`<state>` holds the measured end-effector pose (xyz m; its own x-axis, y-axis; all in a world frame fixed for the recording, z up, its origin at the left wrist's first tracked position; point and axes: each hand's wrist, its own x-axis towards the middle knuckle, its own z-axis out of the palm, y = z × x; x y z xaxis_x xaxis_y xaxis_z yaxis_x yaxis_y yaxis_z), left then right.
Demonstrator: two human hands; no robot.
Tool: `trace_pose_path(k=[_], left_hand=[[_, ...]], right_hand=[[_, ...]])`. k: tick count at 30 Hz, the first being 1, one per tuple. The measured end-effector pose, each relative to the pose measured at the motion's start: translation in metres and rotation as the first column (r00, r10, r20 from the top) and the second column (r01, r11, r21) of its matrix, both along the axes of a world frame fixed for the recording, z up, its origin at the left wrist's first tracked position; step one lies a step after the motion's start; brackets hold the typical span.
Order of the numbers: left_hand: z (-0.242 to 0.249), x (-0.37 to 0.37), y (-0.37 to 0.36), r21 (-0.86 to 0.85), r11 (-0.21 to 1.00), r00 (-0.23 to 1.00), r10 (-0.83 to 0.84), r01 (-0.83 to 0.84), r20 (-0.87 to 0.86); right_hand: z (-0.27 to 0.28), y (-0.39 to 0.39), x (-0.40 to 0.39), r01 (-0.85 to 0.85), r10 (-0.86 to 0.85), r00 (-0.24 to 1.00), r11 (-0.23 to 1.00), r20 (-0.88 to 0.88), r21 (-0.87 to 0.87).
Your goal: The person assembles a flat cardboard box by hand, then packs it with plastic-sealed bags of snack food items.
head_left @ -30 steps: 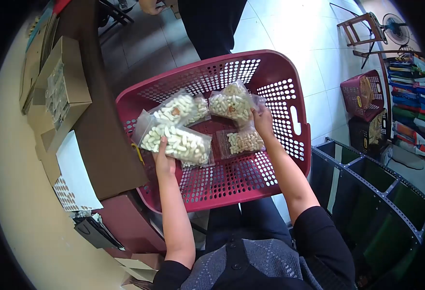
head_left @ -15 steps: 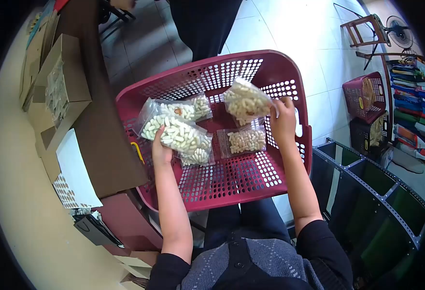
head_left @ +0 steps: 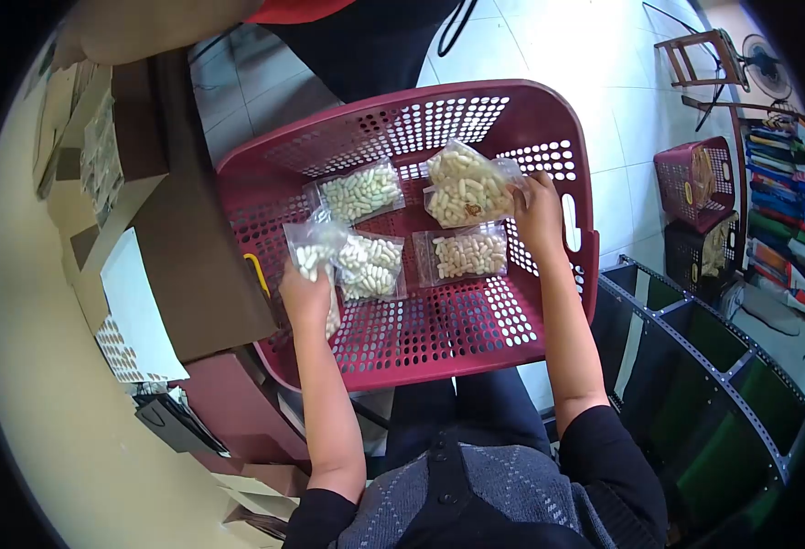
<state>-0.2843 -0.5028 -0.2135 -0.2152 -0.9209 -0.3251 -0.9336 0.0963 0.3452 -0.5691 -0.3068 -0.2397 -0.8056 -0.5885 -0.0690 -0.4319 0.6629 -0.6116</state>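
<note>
A large maroon plastic basket [head_left: 402,366] with perforated walls lies before me, holding several clear zip bags of pale capsules. My left hand [head_left: 306,295] is closed on a bag of white capsules [head_left: 311,258], tipped up on edge at the basket's left side. Beside it rests another white-capsule bag [head_left: 370,267], with one more bag [head_left: 360,192] farther back. My right hand [head_left: 540,215] pinches the right edge of a bag of yellowish capsules [head_left: 466,190] at the back right. Just below that sits a flat bag of beige capsules [head_left: 469,253].
On the left, a brown table [head_left: 206,274] carries an open cardboard box [head_left: 123,156] and white paper [head_left: 142,306]. Another person's arm [head_left: 155,27] reaches over it. A dark metal rack [head_left: 704,366] stands right; a smaller maroon basket [head_left: 686,183] is behind.
My left hand has swung its bag leftward and tipped it up, uncovering the bags beneath. The bag in my right hand has lowered. Another person's arm has come in at top left.
</note>
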Motion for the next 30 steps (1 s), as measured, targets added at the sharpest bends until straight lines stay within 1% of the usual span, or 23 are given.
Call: trace_pose_path(k=[2,4,6,8,9,10,11,12,15,16,17,18,19,20,21,22,24,25,26,27,28,29,30], left_hand=[[0.011,-0.017,-0.005,0.113,0.993,0.966,0.010,0.020,-0.257],[0.005,-0.034,-0.009,0.020,0.997,0.935,-0.061,0.072,-0.350],[-0.007,-0.055,-0.017,0.212,0.974,0.796,0.069,0.075,-0.601],[-0.040,-0.067,-0.026,0.471,0.881,0.554,0.371,0.044,-0.745],[-0.062,-0.067,-0.033,0.486,0.874,0.548,0.391,0.032,-0.739],[-0.073,-0.066,-0.040,0.592,0.804,0.628,0.489,-0.055,-0.605],[-0.083,-0.063,-0.038,0.520,0.827,0.689,0.506,-0.216,-0.519],[-0.086,-0.062,-0.035,0.421,0.832,0.732,0.534,-0.362,-0.425],[-0.108,-0.041,-0.021,0.370,0.869,0.674,0.490,-0.328,-0.553],[-0.107,-0.037,-0.015,0.245,0.961,0.760,0.256,-0.132,-0.598],[-0.104,-0.032,-0.006,0.108,0.991,0.794,0.004,0.078,-0.608],[-0.049,-0.054,0.017,0.321,0.927,0.769,0.059,0.195,-0.637],[-0.046,-0.046,0.030,0.202,0.868,0.745,-0.246,0.454,-0.620],[-0.036,-0.045,0.045,0.209,0.728,0.660,-0.411,0.653,-0.629],[-0.005,-0.053,0.063,0.290,0.646,0.652,-0.434,0.706,-0.622],[0.009,-0.057,0.075,0.240,0.560,0.581,-0.577,0.793,-0.574],[0.013,-0.048,0.095,0.158,0.580,0.566,-0.637,0.799,-0.523],[0.033,-0.047,0.098,0.273,0.649,0.649,-0.454,0.710,-0.611],[0.053,-0.047,0.101,0.390,0.685,0.699,-0.246,0.616,-0.672],[0.060,-0.042,0.106,0.375,0.699,0.697,-0.245,0.608,-0.673],[0.066,-0.036,0.110,0.366,0.797,0.702,-0.099,0.480,-0.705],[0.074,-0.032,0.114,0.361,0.871,0.675,0.046,0.334,-0.737],[0.087,-0.033,0.119,0.438,0.878,0.576,0.259,0.195,-0.775]], right_hand=[[-0.011,-0.001,0.000,-0.004,0.002,0.997,0.999,0.075,0.035],[-0.029,-0.004,0.000,0.012,-0.018,0.973,1.000,0.232,0.027],[-0.069,0.000,-0.005,-0.051,0.030,0.953,0.997,0.301,0.062],[-0.073,-0.009,-0.003,-0.060,-0.003,0.980,0.948,0.198,0.311],[-0.072,-0.009,-0.001,-0.053,-0.008,0.981,0.949,0.195,0.309],[-0.071,-0.008,0.003,-0.039,0.007,0.991,0.968,0.131,0.247],[-0.069,-0.005,0.008,-0.030,0.018,0.998,0.982,0.066,0.186],[-0.037,-0.012,0.009,-0.038,-0.039,0.961,0.962,0.273,0.272],[-0.002,0.002,0.022,-0.154,0.091,0.940,0.973,0.330,0.171],[0.010,0.007,0.030,-0.178,0.134,0.961,0.969,0.241,0.173],[0.023,0.012,0.038,-0.267,0.204,0.935,0.943,0.290,0.198],[0.036,0.017,0.045,-0.353,0.268,0.902,0.910,0.339,0.218],[0.044,0.022,0.052,-0.426,0.378,0.876,0.898,0.300,0.113],[0.056,0.026,0.058,-0.480,0.464,0.855,0.877,0.232,0.014],[0.069,0.028,0.060,-0.535,0.522,0.807,0.844,0.276,-0.035],[0.085,0.027,0.061,-0.586,0.582,0.750,0.805,0.315,-0.091],[0.121,0.021,0.059,-0.586,0.594,0.718,0.797,0.363,-0.145],[0.140,0.019,0.058,-0.578,0.595,0.686,0.795,0.418,-0.183],[0.157,0.017,0.052,-0.588,0.629,0.685,0.775,0.367,-0.231],[0.176,0.012,0.050,-0.477,0.577,0.767,0.805,0.280,-0.353],[0.192,0.006,0.049,-0.367,0.508,0.837,0.797,0.204,-0.479],[0.202,0.004,0.043,-0.357,0.468,0.879,0.773,0.092,-0.525],[0.195,0.005,0.041,-0.333,0.407,0.913,0.776,0.022,-0.536]])
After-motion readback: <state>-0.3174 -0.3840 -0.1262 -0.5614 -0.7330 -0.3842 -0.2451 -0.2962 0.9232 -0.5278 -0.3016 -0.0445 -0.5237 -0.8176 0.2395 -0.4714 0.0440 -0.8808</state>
